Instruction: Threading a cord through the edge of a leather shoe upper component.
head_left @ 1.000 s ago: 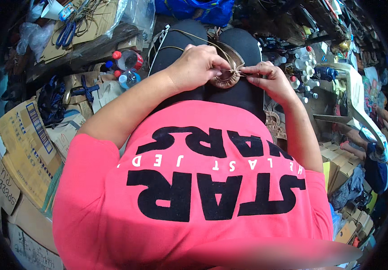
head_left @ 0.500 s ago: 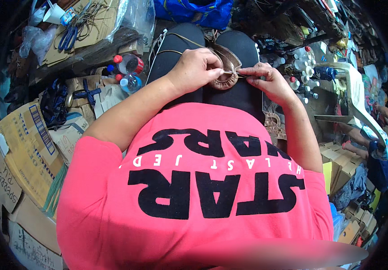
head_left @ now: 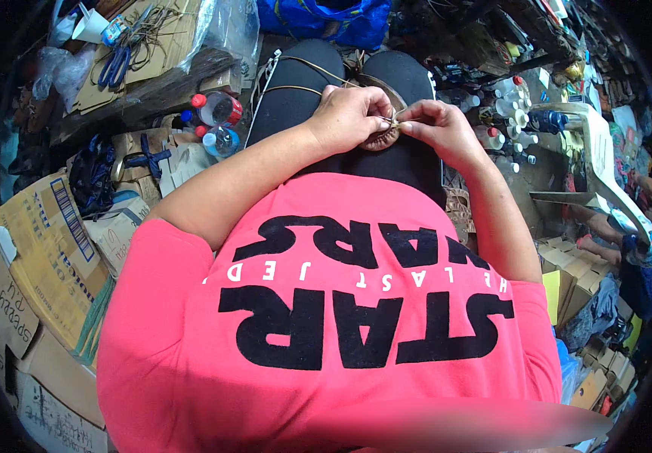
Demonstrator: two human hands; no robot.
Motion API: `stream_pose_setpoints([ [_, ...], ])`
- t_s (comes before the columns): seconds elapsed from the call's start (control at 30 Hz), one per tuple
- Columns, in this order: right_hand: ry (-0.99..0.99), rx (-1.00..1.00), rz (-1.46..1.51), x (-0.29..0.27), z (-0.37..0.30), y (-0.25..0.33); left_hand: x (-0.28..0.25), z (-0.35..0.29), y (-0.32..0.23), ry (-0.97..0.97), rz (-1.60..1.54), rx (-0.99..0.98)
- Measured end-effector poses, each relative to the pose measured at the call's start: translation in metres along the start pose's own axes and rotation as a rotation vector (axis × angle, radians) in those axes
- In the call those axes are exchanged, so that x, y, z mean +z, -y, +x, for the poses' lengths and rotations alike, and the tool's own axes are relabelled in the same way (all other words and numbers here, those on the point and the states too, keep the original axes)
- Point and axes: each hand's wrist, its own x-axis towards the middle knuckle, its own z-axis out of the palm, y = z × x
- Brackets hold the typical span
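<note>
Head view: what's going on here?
A seated person in a pink shirt works a small round brown woven piece on their lap. The left hand steadies it, while the right hand pinches a thin strand at its edge. Bottles and cardboard boxes lie on the left.

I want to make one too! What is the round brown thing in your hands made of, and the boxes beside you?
The round brown piece looks woven from tan fibre or cord, matte, with loose strands trailing off. The boxes look like plain brown cardboard, dull, creased.
</note>
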Motion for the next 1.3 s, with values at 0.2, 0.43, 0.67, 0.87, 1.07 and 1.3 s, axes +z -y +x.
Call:
stream_pose_setpoints([
  [0.2,0.039,-0.016,-0.020,-0.009,0.010,-0.007,-0.023,0.008,-0.027,0.105,0.486,0.138],
  [0.43,-0.055,-0.166,0.011,-0.024,-0.004,-0.021,-0.031,-0.005,-0.015,0.081,0.454,0.186],
  [0.67,-0.050,-0.075,0.049,-0.036,-0.037,-0.043,-0.025,0.007,-0.024,0.195,0.343,0.146],
  [0.87,-0.091,-0.148,0.095,-0.061,-0.031,-0.007,-0.025,0.011,-0.022,0.247,0.524,0.395],
  [1.07,-0.262,-0.331,-0.761,-0.055,-0.006,0.022,-0.024,0.012,-0.019,0.238,0.473,0.384],
  [1.3,0.092,-0.449,-1.152,-0.011,-0.001,0.032,-0.036,0.010,-0.013,0.293,0.541,0.440],
])
